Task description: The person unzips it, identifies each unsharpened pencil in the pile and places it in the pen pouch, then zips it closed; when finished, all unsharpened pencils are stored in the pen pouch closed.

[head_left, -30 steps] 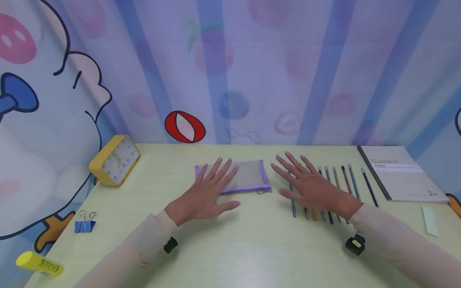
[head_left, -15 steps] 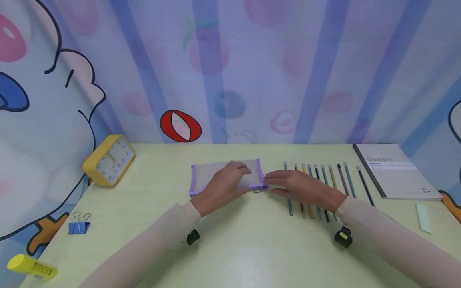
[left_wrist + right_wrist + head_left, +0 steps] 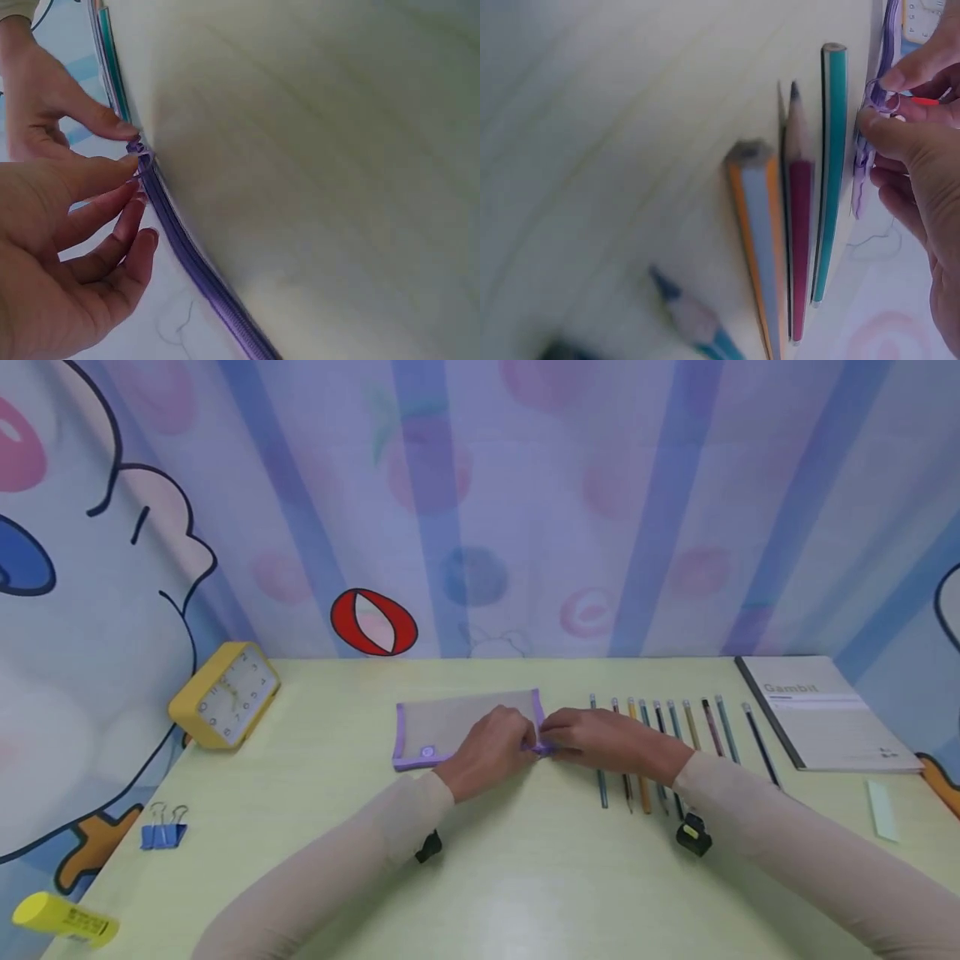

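A flat mesh zip pouch (image 3: 450, 720) with purple edging lies at the middle of the table in the head view. My left hand (image 3: 491, 752) pinches its front right corner, at the end of the purple zipper (image 3: 202, 274), where a thin ring shows between thumb and fingers in the left wrist view. Right beside it, my right hand (image 3: 611, 742) grips the same corner between thumb and fingers. The fingertips of both hands nearly meet there and partly cover the zipper end. Beneath the right forearm lies a row of several pencils (image 3: 602, 785), some partly hidden.
A grey notebook (image 3: 832, 718) lies at the back right, with a pale green strip (image 3: 881, 810) in front. On the left stand a yellow clock (image 3: 225, 695), a blue binder clip (image 3: 162, 835) and a yellow glue stick (image 3: 66, 920). A patterned curtain (image 3: 525, 510) hangs behind the table.
Both hands have come in from above the table to the pouch's front right corner. Their spread fingers have curled and now pinch the zipper end. Pouch and pencils stay in place.
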Action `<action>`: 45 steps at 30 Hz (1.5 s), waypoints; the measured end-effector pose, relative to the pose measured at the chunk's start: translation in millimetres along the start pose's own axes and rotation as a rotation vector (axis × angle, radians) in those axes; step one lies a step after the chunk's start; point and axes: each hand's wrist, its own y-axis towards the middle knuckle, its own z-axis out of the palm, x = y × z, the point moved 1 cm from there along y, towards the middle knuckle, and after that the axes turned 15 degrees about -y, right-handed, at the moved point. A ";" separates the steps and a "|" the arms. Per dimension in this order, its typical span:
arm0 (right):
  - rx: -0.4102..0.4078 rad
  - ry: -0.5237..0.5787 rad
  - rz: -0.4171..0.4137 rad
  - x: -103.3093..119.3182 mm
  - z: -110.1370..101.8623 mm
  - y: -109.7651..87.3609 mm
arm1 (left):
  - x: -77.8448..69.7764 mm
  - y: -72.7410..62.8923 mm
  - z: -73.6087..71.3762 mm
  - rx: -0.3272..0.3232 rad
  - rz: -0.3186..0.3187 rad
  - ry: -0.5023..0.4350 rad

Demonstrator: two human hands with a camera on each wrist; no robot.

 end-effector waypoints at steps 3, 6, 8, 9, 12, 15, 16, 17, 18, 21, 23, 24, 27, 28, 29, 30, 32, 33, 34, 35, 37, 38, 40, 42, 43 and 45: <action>0.004 -0.012 -0.007 -0.3 1.9 1.1 | 1.4 3.3 3.0 0.008 0.006 -0.008; 0.026 -0.028 -0.001 0.4 2.6 2.0 | 1.1 4.3 4.1 -0.008 0.005 -0.030; 0.054 -0.028 0.024 0.7 2.5 1.7 | -0.6 3.3 3.0 -0.026 0.007 -0.049; 0.071 -0.025 0.043 1.0 1.9 1.0 | -1.8 2.8 2.0 -0.035 0.010 -0.057; 0.105 0.012 0.118 1.7 -0.7 -2.0 | -5.8 1.0 -2.6 -0.064 0.037 -0.065; 0.084 0.082 0.204 3.0 -4.2 -5.6 | -10.8 -0.2 -10.1 -0.084 0.052 -0.083; 0.062 0.114 0.239 3.4 -5.5 -6.6 | -12.6 -0.6 -13.3 -0.092 0.050 -0.102; 0.030 0.142 0.269 3.7 -6.9 -7.8 | -14.9 -0.9 -17.0 -0.099 0.044 -0.130; -0.007 0.173 0.303 4.1 -8.7 -9.1 | -17.3 -1.2 -21.0 -0.109 0.037 -0.161; -0.147 0.255 0.389 4.7 -13.8 -13.1 | -26.8 -1.9 -34.5 -0.150 0.020 -0.250; -0.250 0.287 0.416 5.0 -17.0 -15.1 | -33.0 -2.6 -42.7 -0.178 0.014 -0.283; -0.297 0.295 0.424 5.3 -18.4 -16.0 | -35.7 -3.3 -46.1 -0.191 0.009 -0.289; -0.406 0.285 0.432 7.2 -22.9 -17.7 | -41.4 -5.5 -52.9 -0.213 -0.012 -0.287; -0.430 0.279 0.431 8.0 -24.3 -18.2 | -42.8 -6.5 -54.3 -0.216 -0.022 -0.288; -0.448 0.276 0.431 8.9 -25.6 -18.9 | -43.8 -7.4 -55.2 -0.217 -0.029 -0.291; -0.459 0.274 0.429 9.6 -26.2 -19.8 | -44.4 -8.4 -55.5 -0.214 -0.038 -0.293; -0.463 0.271 0.424 10.9 -26.8 -22.2 | -45.1 -10.5 -55.3 -0.203 -0.054 -0.307; -0.463 0.277 0.420 11.5 -26.6 -23.9 | -45.4 -11.9 -55.4 -0.196 -0.062 -0.313; -0.462 0.280 0.417 12.0 -26.2 -25.6 | -44.8 -13.1 -55.3 -0.190 -0.068 -0.318; -0.461 0.277 0.416 12.2 -25.5 -27.7 | -43.5 -14.5 -55.2 -0.182 -0.075 -0.323; -0.465 0.266 0.416 12.5 -24.1 -32.1 | -39.0 -17.9 -56.8 -0.176 -0.087 -0.325; -0.469 0.267 0.416 12.4 -23.6 -34.3 | -35.5 -20.0 -58.8 -0.177 -0.090 -0.319; -0.478 0.255 0.422 11.6 -23.3 -38.3 | -26.2 -25.2 -65.5 -0.180 -0.100 -0.305; -0.484 0.251 0.432 10.2 -24.1 -41.4 | -15.2 -32.4 -76.3 -0.186 -0.124 -0.289; -0.485 0.250 0.433 9.4 -24.8 -42.6 | -9.4 -36.8 -82.9 -0.182 -0.140 -0.286; -0.479 0.251 0.432 8.0 -25.9 -44.0 | 2.9 -46.1 -96.3 -0.168 -0.178 -0.283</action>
